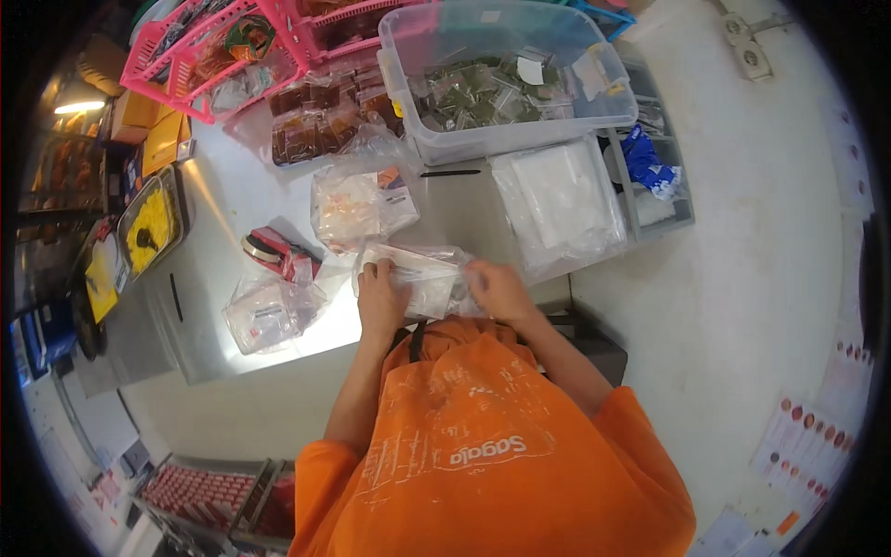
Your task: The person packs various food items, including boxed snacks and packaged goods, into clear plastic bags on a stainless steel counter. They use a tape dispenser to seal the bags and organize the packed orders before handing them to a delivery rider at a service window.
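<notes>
At the front edge of the metal counter lies a clear plastic bag [428, 289] with a whitish packet inside. My left hand [381, 289] grips its left side, fingers bent over the plastic. My right hand [498, 289] pinches the crumpled right end of the same bag. Just beyond sits a second filled clear bag [351, 209], with printed paper showing through at its right. To the left rests a third filled bag [264, 317] bearing a label. A red tape dispenser [282, 252] touches the area just behind that third bag.
A translucent tub [480, 143] of green sachets stands at the back, beside pink baskets [209, 66] and brown sauce packets [317, 129]. A stack of clear bags [564, 195] lies right, near a grey organizer [665, 209]. A tray of yellow food [150, 223] is far left.
</notes>
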Demonstrator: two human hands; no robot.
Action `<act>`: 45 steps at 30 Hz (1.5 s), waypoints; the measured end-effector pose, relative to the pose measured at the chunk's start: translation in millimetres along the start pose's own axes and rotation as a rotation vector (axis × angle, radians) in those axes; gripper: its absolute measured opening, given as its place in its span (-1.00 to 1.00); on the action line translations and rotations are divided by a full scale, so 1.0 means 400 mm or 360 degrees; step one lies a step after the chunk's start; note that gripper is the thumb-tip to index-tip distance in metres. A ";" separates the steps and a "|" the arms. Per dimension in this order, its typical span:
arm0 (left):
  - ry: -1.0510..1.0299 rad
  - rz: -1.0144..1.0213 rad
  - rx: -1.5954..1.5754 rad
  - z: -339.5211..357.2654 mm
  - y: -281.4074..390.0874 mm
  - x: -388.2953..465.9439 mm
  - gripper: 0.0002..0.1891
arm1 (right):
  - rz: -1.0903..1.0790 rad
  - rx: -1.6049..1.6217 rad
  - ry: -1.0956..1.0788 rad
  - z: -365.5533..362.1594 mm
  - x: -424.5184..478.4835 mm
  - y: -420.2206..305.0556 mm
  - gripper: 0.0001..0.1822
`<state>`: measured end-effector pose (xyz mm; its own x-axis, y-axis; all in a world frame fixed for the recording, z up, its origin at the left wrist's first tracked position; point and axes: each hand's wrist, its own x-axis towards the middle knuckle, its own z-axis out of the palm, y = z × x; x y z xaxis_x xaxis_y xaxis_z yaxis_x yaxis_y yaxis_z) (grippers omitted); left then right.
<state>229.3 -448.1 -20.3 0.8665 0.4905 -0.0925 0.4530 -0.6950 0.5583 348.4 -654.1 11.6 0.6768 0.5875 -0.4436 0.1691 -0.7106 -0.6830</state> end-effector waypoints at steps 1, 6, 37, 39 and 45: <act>-0.0133 -0.0077 -0.0025 0.002 -0.016 0.004 -0.67 | -0.0145 0.0178 0.0179 -0.053 0.000 -0.009 -0.72; 0.0010 -0.0232 -0.0531 -0.162 0.065 0.014 -0.86 | -0.0082 0.1082 0.0195 -0.275 0.019 0.006 -0.74; -0.0143 0.0871 -0.0203 0.040 0.158 0.047 0.35 | 0.0041 0.0916 0.0164 0.090 0.234 0.058 -0.65; 0.0038 0.0747 -0.0203 0.167 0.210 0.083 0.24 | 0.0225 0.1083 0.0134 0.055 0.217 0.070 -0.63; 0.0198 0.0184 -0.0963 0.365 0.260 0.174 -0.37 | 0.0137 0.0864 -0.0452 -0.491 0.025 0.260 -0.66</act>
<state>367.3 -562.9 -89.2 0.8556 0.5126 0.0726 0.1276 -0.3446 0.9300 513.3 -798.2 50.1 0.4417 0.6702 -0.5964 -0.3169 -0.5054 -0.8026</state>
